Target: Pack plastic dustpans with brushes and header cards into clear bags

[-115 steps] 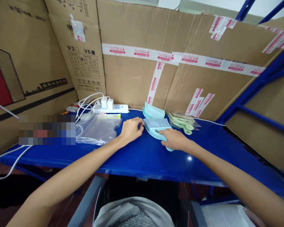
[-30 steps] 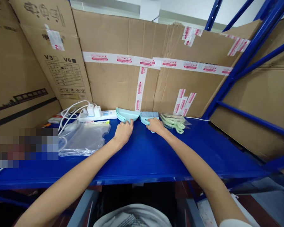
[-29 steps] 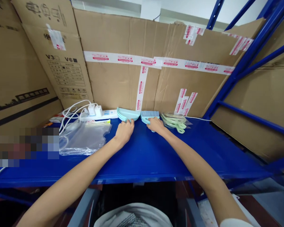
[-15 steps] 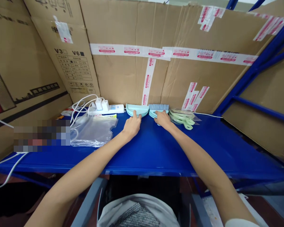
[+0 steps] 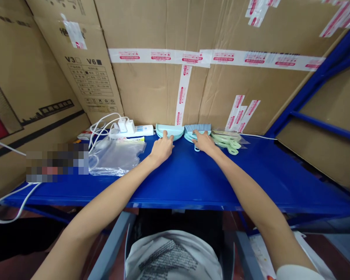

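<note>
Nested light-blue dustpans [image 5: 169,130] stand against the cardboard at the back of the blue table. My left hand [image 5: 162,149] is at their front edge, index finger stretched onto them and thumb apart; the palm hides what is below. Just right of them lies a stack of light-blue hand brushes [image 5: 189,134], the top one showing grey-blue bristles. My right hand [image 5: 204,140] rests over the brushes with its fingers spread, and a handle loop shows below it. Beside that hand are pale green handled pieces [image 5: 229,143], partly in clear plastic.
Clear plastic bags [image 5: 118,155] lie on the blue table [image 5: 175,182] at left. Behind them is a white power strip [image 5: 142,130] with plugs and cables. Cardboard panels [image 5: 151,93] wall the back and left. A blue metal frame [image 5: 306,97] rises at right.
The view has tilted down slightly. My right hand's fingers are more spread over the brushes, and more of the handle loop shows. My left hand stays at the dustpans.
</note>
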`<action>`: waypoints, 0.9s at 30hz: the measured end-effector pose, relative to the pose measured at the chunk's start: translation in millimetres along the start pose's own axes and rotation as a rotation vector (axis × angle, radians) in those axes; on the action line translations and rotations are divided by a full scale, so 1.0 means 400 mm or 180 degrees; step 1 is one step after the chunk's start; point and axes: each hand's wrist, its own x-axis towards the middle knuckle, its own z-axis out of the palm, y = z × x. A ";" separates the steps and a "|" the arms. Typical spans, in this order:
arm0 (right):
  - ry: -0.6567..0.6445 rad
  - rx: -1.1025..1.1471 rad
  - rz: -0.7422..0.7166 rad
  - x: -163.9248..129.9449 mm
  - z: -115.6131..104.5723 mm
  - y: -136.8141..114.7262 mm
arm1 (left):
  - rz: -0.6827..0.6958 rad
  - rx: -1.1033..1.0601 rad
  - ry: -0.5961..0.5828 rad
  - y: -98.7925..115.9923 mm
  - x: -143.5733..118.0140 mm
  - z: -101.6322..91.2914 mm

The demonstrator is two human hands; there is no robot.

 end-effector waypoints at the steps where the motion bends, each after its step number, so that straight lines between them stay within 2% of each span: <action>1: 0.0041 -0.0012 0.0015 -0.005 0.002 -0.001 | 0.0007 0.0005 0.0014 -0.001 0.001 0.001; 10: 0.0334 -0.0174 0.0014 -0.015 0.010 -0.031 | -0.0014 -0.0003 0.0001 0.004 -0.003 -0.007; 15: 0.0034 -0.0236 -0.0145 -0.035 -0.007 -0.037 | -0.0015 0.0022 0.0000 0.002 -0.001 -0.008; 22: 0.0189 -0.0204 -0.0316 -0.051 -0.003 -0.058 | 0.0003 0.0058 0.0081 -0.001 -0.001 -0.005; 25: 0.0374 -0.0145 -0.0275 -0.050 -0.039 -0.028 | 0.0066 0.0107 0.0171 -0.004 -0.003 -0.004; 27: 0.0631 -0.0125 -0.0092 -0.050 -0.098 0.022 | 0.0101 0.0108 0.0216 -0.006 -0.004 -0.002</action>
